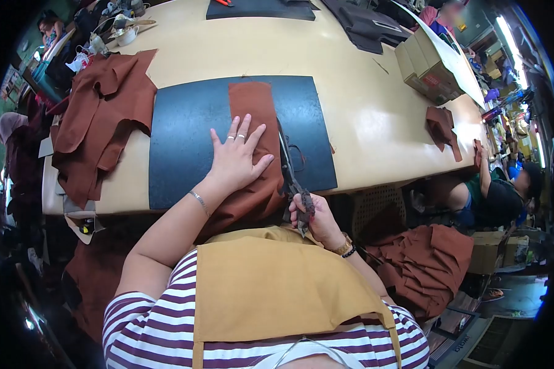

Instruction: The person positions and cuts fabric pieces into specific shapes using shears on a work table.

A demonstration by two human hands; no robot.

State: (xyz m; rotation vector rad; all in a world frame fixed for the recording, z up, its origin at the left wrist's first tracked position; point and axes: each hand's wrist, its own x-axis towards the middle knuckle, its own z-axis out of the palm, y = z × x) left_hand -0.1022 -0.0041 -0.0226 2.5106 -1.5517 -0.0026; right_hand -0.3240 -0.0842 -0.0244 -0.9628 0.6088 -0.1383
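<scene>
A strip of rust-brown fabric (252,98) lies lengthwise on a dark cutting mat (184,123), its near end bunching down over the table edge toward my apron. My left hand (239,154) rests flat on the fabric with fingers spread, pressing it to the mat. In my right hand (317,215) is a pair of scissors (294,184) with dark, wrapped-looking handles. Their long blades point away from me along the fabric's right edge. How far the blades are apart is hard to make out. Dark thread or cord (298,157) curls beside the blades.
More brown fabric (111,111) is piled at the table's left; another heap (425,258) sits low at my right. A cardboard box (425,67) and a small brown piece (440,129) are on the right. Another person (505,190) sits at the right edge.
</scene>
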